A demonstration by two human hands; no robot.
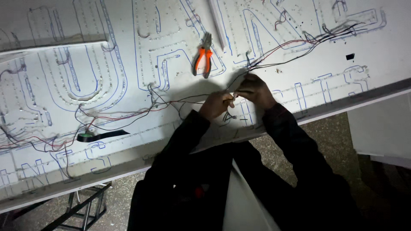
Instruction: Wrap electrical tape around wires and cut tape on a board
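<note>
Thin wires are pinched between the fingertips of the left hand and the right hand, both closed on the strands just above the near edge of the white sign board. Orange-handled pliers are laid on the board, beyond the hands. A roll of black tape is seen on the board, well to the left of the hands.

wires: thin black and red strands | loose, tangled | trailing across the white sign board, bunched at its lower edge | ends pinched between left hand and right hand
</note>
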